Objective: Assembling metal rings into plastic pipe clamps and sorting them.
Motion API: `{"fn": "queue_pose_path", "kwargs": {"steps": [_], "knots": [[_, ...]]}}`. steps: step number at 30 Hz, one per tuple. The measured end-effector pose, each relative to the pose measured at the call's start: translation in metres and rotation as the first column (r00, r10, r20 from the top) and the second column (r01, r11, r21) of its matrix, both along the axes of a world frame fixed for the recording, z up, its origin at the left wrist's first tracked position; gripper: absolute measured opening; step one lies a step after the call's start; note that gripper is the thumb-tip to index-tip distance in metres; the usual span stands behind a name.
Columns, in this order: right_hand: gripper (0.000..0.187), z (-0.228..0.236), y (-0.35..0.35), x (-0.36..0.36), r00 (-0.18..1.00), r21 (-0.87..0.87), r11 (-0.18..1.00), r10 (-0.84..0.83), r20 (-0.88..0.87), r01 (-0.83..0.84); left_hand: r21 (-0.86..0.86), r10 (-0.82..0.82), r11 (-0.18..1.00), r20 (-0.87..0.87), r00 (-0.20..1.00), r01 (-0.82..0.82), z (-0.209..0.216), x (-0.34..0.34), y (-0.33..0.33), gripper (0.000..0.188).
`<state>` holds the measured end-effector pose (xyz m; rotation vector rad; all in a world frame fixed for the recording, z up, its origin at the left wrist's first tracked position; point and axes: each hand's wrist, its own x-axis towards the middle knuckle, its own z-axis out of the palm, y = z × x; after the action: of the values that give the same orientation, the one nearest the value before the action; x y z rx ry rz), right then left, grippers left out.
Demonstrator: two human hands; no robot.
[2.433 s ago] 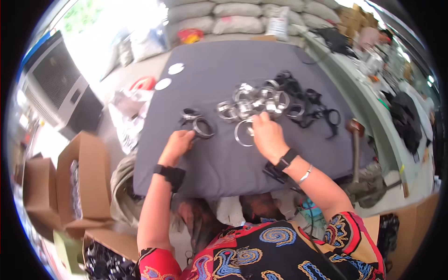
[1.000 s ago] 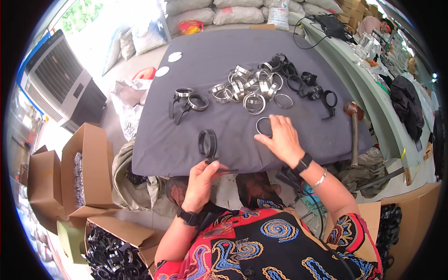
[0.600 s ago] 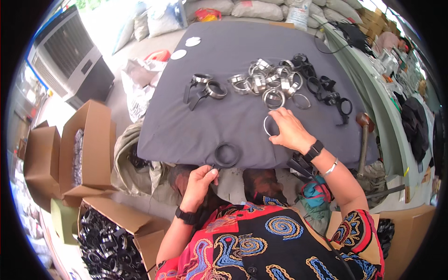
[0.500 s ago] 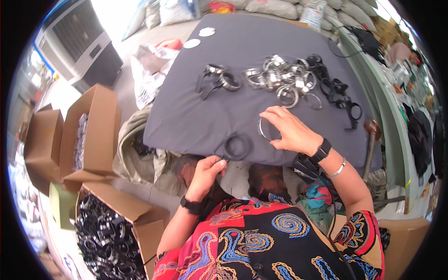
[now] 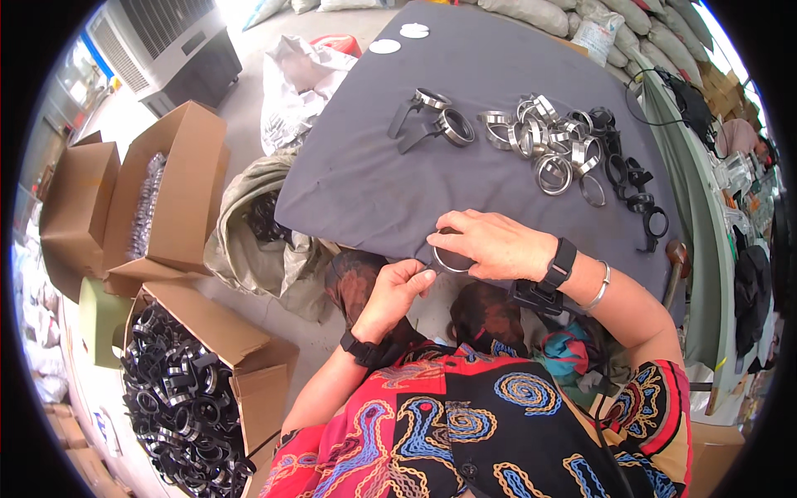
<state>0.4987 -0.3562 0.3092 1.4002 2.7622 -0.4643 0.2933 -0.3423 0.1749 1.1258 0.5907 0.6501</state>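
Observation:
At the table's near edge, my left hand [image 5: 392, 297] pinches the tab of a black plastic ring [image 5: 430, 266] between thumb and fingers. My right hand [image 5: 498, 245] grips a thin silvery metal ring [image 5: 449, 266] and holds it against the black one. My fingers cover much of both rings, so how far one sits in the other cannot be told. Beyond my right hand lies a heap of loose metal rings [image 5: 554, 173], with black tabbed rings [image 5: 656, 222] along its right side. Farther left rest black rings with metal bands [image 5: 455, 127].
The grey cloth-covered table [image 5: 357, 158] carries white discs [image 5: 384, 46] at its far left corner. A hammer [image 5: 677, 257] is by the right edge. Left of me stand a box of banded black rings [image 5: 183, 398], an open sack [image 5: 249, 232] and another carton [image 5: 178, 183].
My right hand has come down and left, bringing the metal ring from above the table onto the black ring. My left hand keeps its pinch and has shifted slightly right. The view has tilted.

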Motion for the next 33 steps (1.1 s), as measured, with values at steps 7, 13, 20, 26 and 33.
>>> {"fn": "queue_pose_path", "kwargs": {"steps": [7,13,20,26,33], "knots": [[0.064,0.008,0.002,-0.005,0.996,-0.098,0.992,-0.084,-0.011,0.083,0.053,-0.035,0.998,-0.11,0.993,0.041,0.006,0.002,0.001,0.015],[0.063,-0.055,0.007,-0.028,0.979,0.143,0.969,-0.195,-0.058,0.202,0.017,0.031,0.999,-0.076,0.997,-0.03,0.015,0.001,-0.004,0.01],[0.054,-0.058,0.004,-0.028,0.948,0.221,0.931,-0.249,-0.197,0.291,-0.003,-0.022,1.0,-0.063,0.998,0.022,0.021,0.003,-0.002,0.013],[0.014,-0.047,-0.018,0.059,0.523,0.244,0.551,-0.431,-0.735,0.798,0.221,0.11,0.975,-0.341,0.934,-0.034,0.078,0.007,0.022,0.028],[0.014,-0.054,-0.061,0.203,0.351,0.43,0.295,-0.934,-0.057,0.853,0.49,0.072,0.845,-0.5,0.863,0.214,0.086,0.067,0.131,0.03]]}}
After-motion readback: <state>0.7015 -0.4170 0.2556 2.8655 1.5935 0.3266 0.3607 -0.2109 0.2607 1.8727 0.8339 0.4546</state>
